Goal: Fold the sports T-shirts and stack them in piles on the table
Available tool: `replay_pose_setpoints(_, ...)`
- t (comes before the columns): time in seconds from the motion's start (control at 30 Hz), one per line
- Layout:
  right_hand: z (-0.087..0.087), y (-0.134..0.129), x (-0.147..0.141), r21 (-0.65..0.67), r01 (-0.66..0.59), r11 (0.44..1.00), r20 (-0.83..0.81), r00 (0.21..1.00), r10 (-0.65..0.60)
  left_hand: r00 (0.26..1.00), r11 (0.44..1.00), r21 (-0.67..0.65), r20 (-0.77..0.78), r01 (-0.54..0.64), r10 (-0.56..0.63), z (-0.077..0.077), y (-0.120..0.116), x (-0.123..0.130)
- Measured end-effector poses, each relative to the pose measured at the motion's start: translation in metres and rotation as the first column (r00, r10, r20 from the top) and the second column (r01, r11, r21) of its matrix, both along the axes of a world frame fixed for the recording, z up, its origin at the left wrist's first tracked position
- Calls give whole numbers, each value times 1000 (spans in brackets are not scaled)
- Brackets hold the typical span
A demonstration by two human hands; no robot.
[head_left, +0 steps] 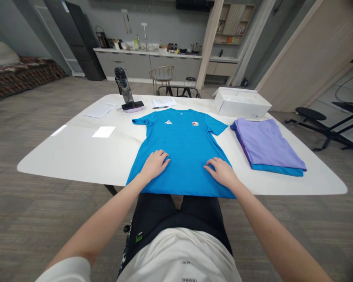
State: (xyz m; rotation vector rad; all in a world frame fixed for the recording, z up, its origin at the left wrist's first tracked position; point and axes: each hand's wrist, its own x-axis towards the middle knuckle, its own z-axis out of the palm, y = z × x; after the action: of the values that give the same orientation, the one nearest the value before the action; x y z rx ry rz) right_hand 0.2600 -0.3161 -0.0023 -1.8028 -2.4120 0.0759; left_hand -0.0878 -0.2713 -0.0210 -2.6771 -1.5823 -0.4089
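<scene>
A blue T-shirt [181, 145] lies spread flat, front side up, with its collar toward the far side and its hem at the near table edge. A white logo and a small round badge mark its chest. On the lower left of the shirt rests my left hand [155, 163], its fingers slightly curled and apart, holding nothing. My right hand [221, 170] is on the lower right of the shirt, also with loose, parted fingers and nothing in them. To the right sits a stack of folded clothes [269, 143], lavender on top with blue and purple beneath.
The white table [76, 156] has rounded corners. At its back right stands a white box [242, 102]. Toward the back left are a handheld vacuum [125, 88], paper sheets [100, 110] and a pen [160, 107]. Behind the table is a chair [162, 73].
</scene>
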Motion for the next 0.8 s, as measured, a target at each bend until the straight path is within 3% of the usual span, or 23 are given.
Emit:
replay_pose_setpoints(0.23,-17,107,-46,12,-2,1000,-40,999,2,995,995,-48,-48,-84,82,-6,83,25)
replay_pose_setpoints(0.43,-25,174,-48,-26,61,998,-2,998,-61,986,977,-133,-36,-169,166,-13,145,33)
replay_pose_setpoints(0.6,-33,214,-31,-60,128,990,46,991,-126,982,960,-211,-21,-186,186,-18,185,42)
replay_pose_setpoints(0.8,-28,229,-11,-37,285,958,128,952,-278,962,926,-260,-39,-272,271,-20,223,53)
